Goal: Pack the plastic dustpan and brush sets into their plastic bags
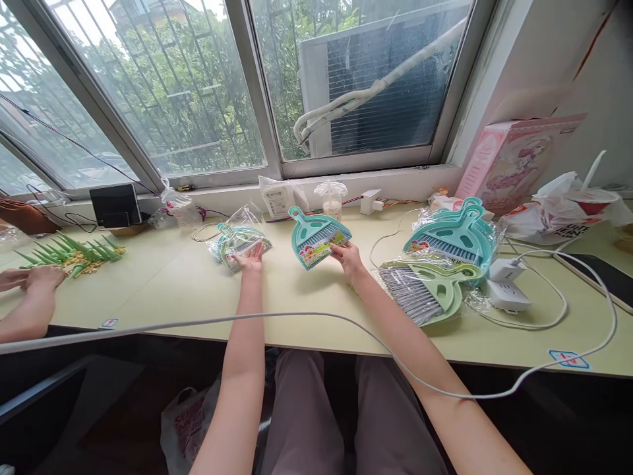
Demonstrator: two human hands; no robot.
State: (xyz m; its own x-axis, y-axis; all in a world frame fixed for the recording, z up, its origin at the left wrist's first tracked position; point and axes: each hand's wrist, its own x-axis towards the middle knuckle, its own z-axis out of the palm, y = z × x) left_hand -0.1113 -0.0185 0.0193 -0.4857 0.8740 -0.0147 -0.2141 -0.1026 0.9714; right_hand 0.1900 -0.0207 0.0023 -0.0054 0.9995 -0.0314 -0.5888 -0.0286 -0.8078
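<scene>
My right hand (349, 260) grips the lower right edge of a teal dustpan-and-brush set (314, 232) with a colourful label, held over the middle of the table. My left hand (250, 258) is palm up with fingers spread, against the front of wrapped dustpan sets (235, 241) in clear plastic. To the right lie more wrapped sets: a stack of teal ones (451, 231) and, nearer me, a green one (430, 285) with grey bristles.
A white cable (306, 315) crosses in front of my forearms. White plugs (507, 290) and a bagged cup (588, 204) are at the right. Another person's hands (42, 277) touch green and yellow pieces (82, 254) at the left. A bagged cup (330, 198) stands by the window.
</scene>
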